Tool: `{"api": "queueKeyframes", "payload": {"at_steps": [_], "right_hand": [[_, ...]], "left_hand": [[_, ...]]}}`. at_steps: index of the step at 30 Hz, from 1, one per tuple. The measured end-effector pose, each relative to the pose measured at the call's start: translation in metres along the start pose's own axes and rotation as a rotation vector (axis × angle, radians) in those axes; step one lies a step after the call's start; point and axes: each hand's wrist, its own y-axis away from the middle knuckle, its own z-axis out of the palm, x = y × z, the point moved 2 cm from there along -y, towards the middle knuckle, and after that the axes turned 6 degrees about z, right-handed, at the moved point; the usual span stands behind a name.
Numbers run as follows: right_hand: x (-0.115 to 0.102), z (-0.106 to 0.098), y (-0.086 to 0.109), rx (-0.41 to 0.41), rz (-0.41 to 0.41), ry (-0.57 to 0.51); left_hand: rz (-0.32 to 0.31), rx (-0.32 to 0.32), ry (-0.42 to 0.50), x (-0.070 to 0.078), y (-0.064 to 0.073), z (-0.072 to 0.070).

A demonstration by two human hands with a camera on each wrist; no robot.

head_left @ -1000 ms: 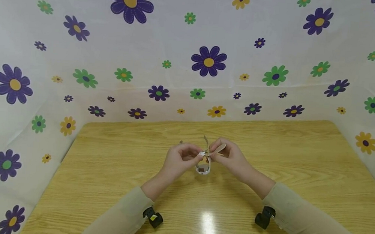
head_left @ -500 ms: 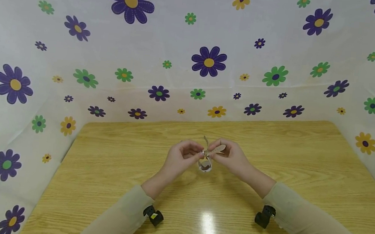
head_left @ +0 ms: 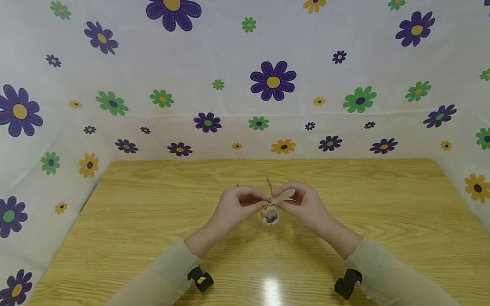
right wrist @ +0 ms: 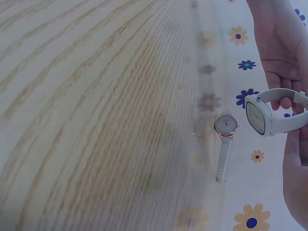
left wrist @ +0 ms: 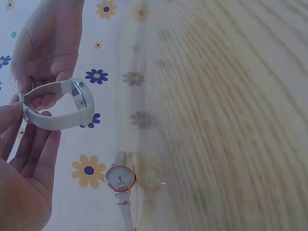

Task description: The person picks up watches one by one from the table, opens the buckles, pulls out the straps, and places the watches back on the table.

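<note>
A white-strapped wristwatch (head_left: 270, 218) hangs between both hands, its strap bent into a loop. My left hand (head_left: 234, 210) pinches the strap's joined part with thumb and fingers. Close beside it, my right hand (head_left: 308, 209) pinches the strap too, and a pale oval strap end (head_left: 286, 194) sticks out there. In the left wrist view the watch case (left wrist: 83, 98) stands away from the fingers, whose tips hide part of the fastening. A second watch with a rose-gold rim (left wrist: 120, 178) lies on the table beyond the hands; the left hand largely covers it in the head view.
The wood-grain table (head_left: 152, 242) reaches back to a white flower-printed cloth (head_left: 218, 62), which also rises at both sides. A black wrist camera (head_left: 201, 279) sits on the left sleeve, another black camera (head_left: 348, 283) on the right.
The left fingers have edged rightward, closer to the right hand. The hanging watch loop has shifted slightly right and up. The right hand has hardly moved.
</note>
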Motion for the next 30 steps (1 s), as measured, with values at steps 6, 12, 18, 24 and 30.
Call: {"api": "queueKeyframes", "payload": {"at_steps": [6, 12, 18, 24, 30], "right_hand": [[0.0015, -0.0013, 0.0004, -0.016, -0.020, -0.008], [0.0035, 0.0008, -0.0009, -0.054, -0.049, -0.050], [0.0032, 0.0037, -0.0006, -0.074, -0.059, -0.051], [0.0034, 0.0062, 0.0002, -0.085, -0.061, -0.046], [0.0029, 0.0074, 0.0005, -0.084, -0.073, -0.054]], "left_hand": [[-0.028, -0.030, -0.047, 0.0004, -0.0024, -0.0011], [-0.075, -0.064, -0.141, 0.0062, -0.0048, -0.0024], [-0.075, -0.108, -0.176, 0.0080, -0.0069, -0.0044], [-0.070, -0.144, -0.177, 0.0079, -0.0065, -0.0053], [-0.029, -0.155, -0.200, 0.0081, -0.0055, -0.0039]]}}
